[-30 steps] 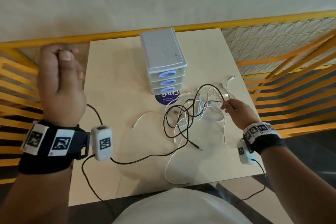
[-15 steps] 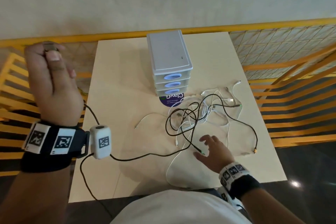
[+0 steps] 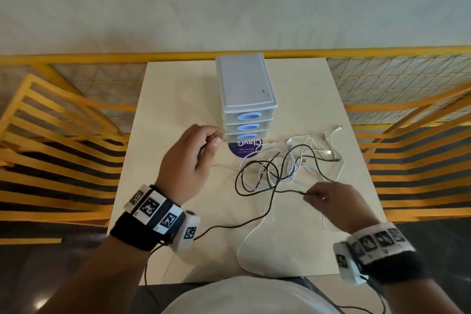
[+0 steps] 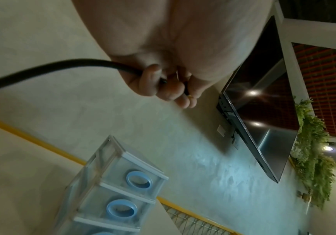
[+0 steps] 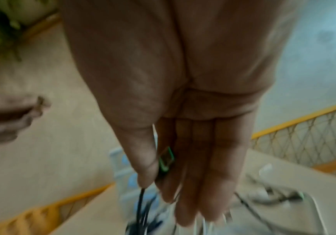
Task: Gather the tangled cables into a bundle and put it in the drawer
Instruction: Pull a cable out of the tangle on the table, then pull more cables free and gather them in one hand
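Hands: left (image 3: 187, 160) grips black cable (image 3: 254, 183); right (image 3: 331, 201) pinches same.

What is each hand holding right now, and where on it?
Both hands grip the thin black cable: left hand at one plug end, right hand pinching the green-tipped plug end.

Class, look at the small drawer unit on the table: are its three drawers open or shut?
Shut. All three fronts of the drawer unit sit flush in one stack, none pulled out; the cables lie outside on the table.
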A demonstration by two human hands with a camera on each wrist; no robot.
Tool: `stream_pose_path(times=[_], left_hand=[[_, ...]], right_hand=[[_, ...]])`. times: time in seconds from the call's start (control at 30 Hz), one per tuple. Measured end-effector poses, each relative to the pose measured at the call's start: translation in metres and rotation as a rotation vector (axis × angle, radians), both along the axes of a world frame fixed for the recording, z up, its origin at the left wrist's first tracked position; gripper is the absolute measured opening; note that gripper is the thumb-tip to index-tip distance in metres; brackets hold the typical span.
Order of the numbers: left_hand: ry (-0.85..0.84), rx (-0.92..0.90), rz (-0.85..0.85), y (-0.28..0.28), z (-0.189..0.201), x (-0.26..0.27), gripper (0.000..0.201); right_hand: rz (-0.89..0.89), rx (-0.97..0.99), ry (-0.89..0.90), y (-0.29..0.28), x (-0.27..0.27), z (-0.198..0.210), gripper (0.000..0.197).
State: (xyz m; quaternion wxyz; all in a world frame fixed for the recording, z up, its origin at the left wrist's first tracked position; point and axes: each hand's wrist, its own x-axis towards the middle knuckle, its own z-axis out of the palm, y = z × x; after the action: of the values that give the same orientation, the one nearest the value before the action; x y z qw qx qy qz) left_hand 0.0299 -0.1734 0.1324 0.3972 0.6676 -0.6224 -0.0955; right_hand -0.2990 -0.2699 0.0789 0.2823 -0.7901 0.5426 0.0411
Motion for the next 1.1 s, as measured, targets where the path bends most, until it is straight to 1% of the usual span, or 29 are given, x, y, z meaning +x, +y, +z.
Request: stream_pose_path(times=[0.07,0.1,0.17,0.23,0.27,0.33,0.4,0.47,0.53,0.57,0.63,0.73,0.87,0.97,1.0,1.03,1.1], left_hand=[[-0.022,0.004,0.018,-0.001,0.000,0.002,0.025],[-0.018,-0.005,0.028,-0.002,0.001,0.003,0.026],[0.011,-0.039,0.034,-0.003,0.008,0.004,0.029],[0.066,-0.077,0.006,-0.005,0.017,-0.002,0.031],[0.094,-0.094,-0.018,-0.005,0.021,-0.006,0.030],[0.126,-0.137,-0.065,-0.007,0.028,-0.015,0.028],[0.141,-0.163,-0.085,-0.010,0.031,-0.024,0.028],[0.138,-0.169,-0.066,-0.011,0.033,-0.033,0.028],[0.143,-0.162,-0.017,-0.012,0.033,-0.039,0.026],[0.176,-0.155,0.017,-0.012,0.032,-0.040,0.025],[0.302,-0.130,0.075,-0.011,0.030,-0.039,0.023],[0.494,-0.109,0.074,-0.007,0.031,-0.039,0.024],[0.621,-0.053,0.093,-0.008,0.028,-0.042,0.027],[0.723,0.008,0.026,-0.007,0.029,-0.045,0.031],[0.757,0.023,-0.012,-0.006,0.031,-0.046,0.029],[0.759,0.031,-0.031,-0.006,0.031,-0.047,0.024],[0.680,0.021,-0.002,-0.007,0.031,-0.047,0.020]], right_hand=[[-0.074,-0.100,-0.147,-0.005,-0.006,0.039,0.009],[-0.106,-0.154,-0.250,-0.006,-0.007,0.055,0.010],[-0.158,-0.182,-0.535,-0.007,0.000,0.080,0.007],[-0.171,-0.091,-0.830,-0.010,0.015,0.091,0.006],[-0.141,-0.019,-0.937,-0.011,0.025,0.095,0.009],[-0.079,0.115,-1.081,-0.010,0.047,0.096,0.018],[-0.065,0.224,-1.164,-0.007,0.072,0.096,0.023],[-0.083,0.297,-1.210,-0.002,0.096,0.094,0.023],[-0.084,0.323,-1.214,0.002,0.114,0.089,0.025],[-0.074,0.326,-1.205,0.003,0.119,0.086,0.023],[-0.062,0.334,-1.182,0.005,0.125,0.082,0.019],[-0.086,0.326,-1.181,0.008,0.132,0.083,0.021],[-0.152,0.323,-1.200,0.016,0.146,0.083,0.011],[-0.176,0.324,-1.222,0.016,0.150,0.083,0.010],[-0.176,0.303,-1.203,0.014,0.151,0.083,0.011],[-0.166,0.274,-1.175,0.013,0.150,0.082,0.011],[-0.134,0.213,-1.115,0.013,0.150,0.080,0.010]])
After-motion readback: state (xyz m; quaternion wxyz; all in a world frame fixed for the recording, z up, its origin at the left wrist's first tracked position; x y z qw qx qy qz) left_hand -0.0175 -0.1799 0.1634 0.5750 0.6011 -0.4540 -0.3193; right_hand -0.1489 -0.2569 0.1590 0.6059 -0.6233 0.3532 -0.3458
